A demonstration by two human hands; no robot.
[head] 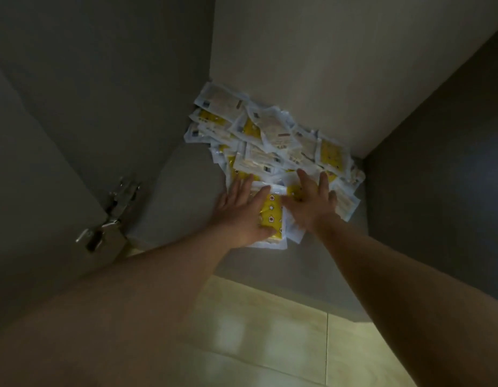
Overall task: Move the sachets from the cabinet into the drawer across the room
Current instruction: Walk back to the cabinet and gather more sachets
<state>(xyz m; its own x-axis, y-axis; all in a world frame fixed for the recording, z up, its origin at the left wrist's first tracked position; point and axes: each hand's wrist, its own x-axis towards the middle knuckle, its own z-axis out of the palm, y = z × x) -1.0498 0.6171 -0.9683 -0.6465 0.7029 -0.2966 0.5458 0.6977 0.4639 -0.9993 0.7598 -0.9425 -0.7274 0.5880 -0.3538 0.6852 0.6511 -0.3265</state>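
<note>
yellow-and-white sachets (270, 141) lie heaped in the cabinet (180, 205), banked into the back corner just beyond your fingertips. your left hand (242, 210) and right hand (312, 202) lie flat on the pile's near edge, fingers straight and spread, gripping nothing. that probably lets you rake a bunch together. one yellow sachet (271, 210) sits between your hands. the drawer is out of view.

A floor (270, 331) of pale cream tiles fills the lower middle of the view. The tiles are glossy and carry soft, blurred patches of reflected light. Thin, darker grout lines (327, 347) run between them. At the left, a silver metal hinge (108, 216) sits where two grey panels meet, in dim light.
</note>
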